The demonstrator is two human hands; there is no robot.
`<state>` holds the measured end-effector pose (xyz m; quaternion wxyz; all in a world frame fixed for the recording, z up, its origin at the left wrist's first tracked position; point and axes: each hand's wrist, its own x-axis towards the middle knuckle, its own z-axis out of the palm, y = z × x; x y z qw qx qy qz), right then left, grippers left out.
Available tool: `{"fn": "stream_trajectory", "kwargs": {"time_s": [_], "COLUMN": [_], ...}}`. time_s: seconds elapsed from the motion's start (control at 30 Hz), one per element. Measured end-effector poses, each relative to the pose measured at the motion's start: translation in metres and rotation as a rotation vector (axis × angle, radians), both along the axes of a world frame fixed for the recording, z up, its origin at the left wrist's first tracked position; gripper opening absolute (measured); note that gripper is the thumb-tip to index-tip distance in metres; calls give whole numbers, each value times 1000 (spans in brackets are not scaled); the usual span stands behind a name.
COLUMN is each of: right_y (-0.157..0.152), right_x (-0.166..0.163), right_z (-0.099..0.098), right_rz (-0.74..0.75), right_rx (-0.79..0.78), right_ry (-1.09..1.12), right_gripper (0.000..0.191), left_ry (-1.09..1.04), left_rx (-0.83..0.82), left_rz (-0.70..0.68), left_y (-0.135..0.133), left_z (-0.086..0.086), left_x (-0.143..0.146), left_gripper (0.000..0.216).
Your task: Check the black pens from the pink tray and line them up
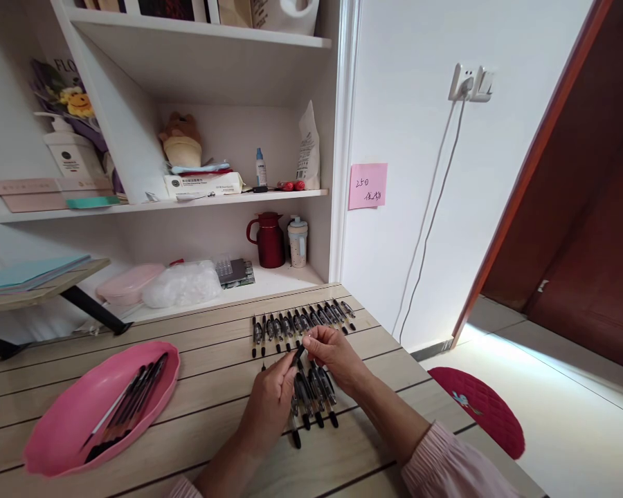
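Note:
My left hand [271, 402] is closed around a black pen [298, 354], most of it hidden by the fingers. Close by, thumb and forefinger of my right hand [338, 357] are pinched together near the pen's upper end; a tiny bright spot shows at the fingertips, too small to name. Beneath both hands lies a front group of pens [315, 394] with clear barrels and black ends, partly covered by my left hand. Beyond them, a long row of disassembled-looking pen parts and caps [291, 325] is laid out side by side.
A pink oval dish [46, 443] on the left holds several dark pencils or slim pens [132, 401]. The slatted table [202, 415] meets shelves with a red jug [270, 242], a tumbler [298, 243] and a plastic bag [183, 285]. A red stool [482, 408] stands right.

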<state>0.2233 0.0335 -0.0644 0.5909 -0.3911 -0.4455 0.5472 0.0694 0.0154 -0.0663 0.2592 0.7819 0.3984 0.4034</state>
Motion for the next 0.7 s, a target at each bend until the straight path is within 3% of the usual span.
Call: {"fn": "stream_trajectory", "kwargs": {"time_s": [0.13, 0.7], "right_y": [-2, -1], "right_x": [-1, -3], "right_z": [0, -5], "right_rz": [88, 48], "right_rx": [-12, -24], "right_ry": [117, 171], "right_gripper": [25, 24], "left_ry": [32, 31], "left_rx": [-36, -81], "left_rz": [18, 2], "left_y": [-1, -2], "left_z": [2, 4], "left_x": [0, 0], "left_gripper": [43, 44]}}
